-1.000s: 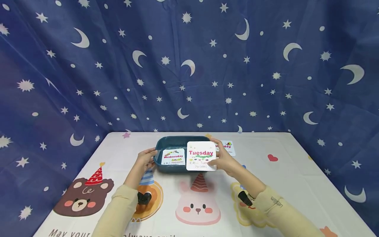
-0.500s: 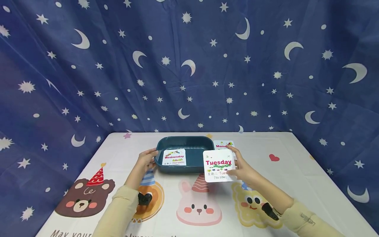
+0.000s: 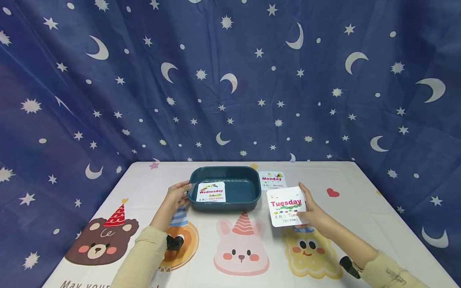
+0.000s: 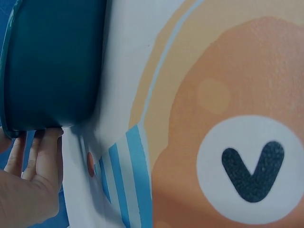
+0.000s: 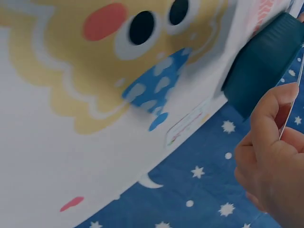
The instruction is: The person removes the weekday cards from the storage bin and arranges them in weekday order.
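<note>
My left hand [image 3: 178,193] holds the left end of a dark teal plastic bin [image 3: 245,190]. In the left wrist view its fingers [image 4: 46,154] lie against the bin's outer wall, with the thumb at the rim. Inside the bin, at the left, a Wednesday card [image 3: 211,192] leans face up. Right of the bin my right hand [image 3: 314,214] pinches a white Tuesday card [image 3: 287,206] by its right edge, thumb in front and fingers behind. That card is held up over the table, its printed face toward the head camera.
A Monday card [image 3: 272,180] lies on the table just right of the bin, behind the Tuesday card. The white tablecloth [image 3: 338,224] has printed cartoon animals. A blue curtain [image 3: 230,80] with moons and stars rises at the table's back edge and along both sides.
My right hand has carried the Tuesday card from over the bin's right side to the right and toward me, uncovering the Monday card. My left hand and the bin have stayed put.
</note>
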A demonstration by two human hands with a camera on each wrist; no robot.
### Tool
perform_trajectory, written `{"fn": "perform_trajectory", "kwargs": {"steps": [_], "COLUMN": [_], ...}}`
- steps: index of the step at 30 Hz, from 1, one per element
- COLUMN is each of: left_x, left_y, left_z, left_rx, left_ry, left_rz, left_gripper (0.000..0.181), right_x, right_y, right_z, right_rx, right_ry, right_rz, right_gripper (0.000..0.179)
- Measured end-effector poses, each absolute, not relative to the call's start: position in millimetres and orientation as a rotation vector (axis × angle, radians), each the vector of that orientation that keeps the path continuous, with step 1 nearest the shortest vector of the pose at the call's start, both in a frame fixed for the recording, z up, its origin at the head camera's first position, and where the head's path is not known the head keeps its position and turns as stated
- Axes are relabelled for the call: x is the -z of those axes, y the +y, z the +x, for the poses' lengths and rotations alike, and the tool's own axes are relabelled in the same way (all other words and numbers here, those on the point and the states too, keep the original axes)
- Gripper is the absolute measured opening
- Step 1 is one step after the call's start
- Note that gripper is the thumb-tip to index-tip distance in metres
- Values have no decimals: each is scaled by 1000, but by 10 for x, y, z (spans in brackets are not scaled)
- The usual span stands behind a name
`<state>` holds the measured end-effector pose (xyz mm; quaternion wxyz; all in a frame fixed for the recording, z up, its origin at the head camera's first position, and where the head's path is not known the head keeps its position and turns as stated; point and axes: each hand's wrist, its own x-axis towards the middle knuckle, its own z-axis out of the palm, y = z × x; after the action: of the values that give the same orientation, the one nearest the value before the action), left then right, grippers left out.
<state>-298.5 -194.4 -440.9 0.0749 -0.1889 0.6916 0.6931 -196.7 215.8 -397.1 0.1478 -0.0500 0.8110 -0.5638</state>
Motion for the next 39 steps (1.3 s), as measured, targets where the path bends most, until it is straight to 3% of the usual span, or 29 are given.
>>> {"fn": "perform_trajectory", "kwargs": {"steps": [17, 39], "left_x": [4400, 4423], "left_y": [-1947, -1954], "left_z": [-2970, -2970], "left_rx": [-2059, -2084], "left_ry": [2100, 2097], "left_rz": [-568, -536], "left_gripper": [45, 44], "right_x": [4070, 4117], "right_y": [2607, 2833], "right_z": [-2134, -2970], "right_rx": [1532, 1609], "right_ry": [2386, 2495], "right_rz": [-81, 147], "right_gripper": [86, 90]}}
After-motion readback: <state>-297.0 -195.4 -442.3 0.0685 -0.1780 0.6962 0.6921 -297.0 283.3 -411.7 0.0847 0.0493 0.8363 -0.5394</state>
